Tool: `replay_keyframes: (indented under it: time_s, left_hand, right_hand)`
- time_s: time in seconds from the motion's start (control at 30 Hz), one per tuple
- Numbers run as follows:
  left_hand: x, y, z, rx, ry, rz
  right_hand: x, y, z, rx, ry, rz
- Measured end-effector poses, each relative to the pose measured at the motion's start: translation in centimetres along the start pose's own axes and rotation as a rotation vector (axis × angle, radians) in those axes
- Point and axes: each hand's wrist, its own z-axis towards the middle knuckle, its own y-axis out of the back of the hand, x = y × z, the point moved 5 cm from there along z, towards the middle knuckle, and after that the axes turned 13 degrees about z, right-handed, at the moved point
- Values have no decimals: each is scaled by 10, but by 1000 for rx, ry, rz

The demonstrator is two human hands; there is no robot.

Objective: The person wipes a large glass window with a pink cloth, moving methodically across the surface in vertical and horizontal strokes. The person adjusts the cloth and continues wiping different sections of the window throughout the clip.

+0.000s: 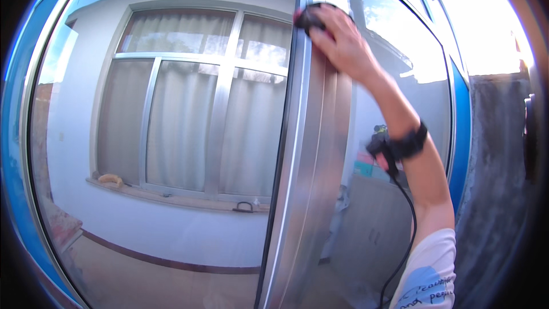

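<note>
My right hand (341, 40) is raised high, its fingers wrapped over a dark, black-and-red handheld object (309, 19). Motion blur hides what exactly that object is. It lies against the upper part of an upright silver metal window frame (296, 107), at the edge of a large glass pane (184, 236). A black strap (409, 141) circles my right forearm, with a small black device (379, 146) and a black cable (411, 206) hanging from it. My left hand is out of view.
Beyond the glass, a curtained window (184, 124) has a sill (193, 199) bearing a curved tan object (110, 179) and a dark handle-shaped item (243, 207). A grey cabinet (369, 219) shows behind the right pane. A rough grey wall (497, 146) stands at far right.
</note>
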Motion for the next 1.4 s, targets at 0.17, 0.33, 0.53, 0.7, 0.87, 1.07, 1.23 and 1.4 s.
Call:
replay_keyframes:
  time_s: [0.17,0.33,0.53,0.7,0.87,1.07,1.23,1.4]
  left_hand:
    - [-13,1,-2,-23,25,-11]
    - [-16,-5,4,18,21,5]
    - [-12,5,-7,-22,25,23]
    - [-10,7,-8,-25,20,26]
    - [13,24,-24,-40,115,45]
    - [14,28,-30,-53,140,36]
    - [7,20,-20,-22,88,14]
    - [27,26,-37,-54,172,8]
  right_hand:
    - [-33,-12,54,89,-50,-20]
    - [-52,-30,90,212,-135,-123]
    - [-38,-24,60,-118,-22,-171]
    - [-125,-23,117,-5,-477,106]
    - [-88,-18,39,165,-56,-284]
    - [-67,-5,25,32,276,-556]
    - [-122,-11,94,19,-421,147]
    - [-85,-20,37,-105,-269,-14]
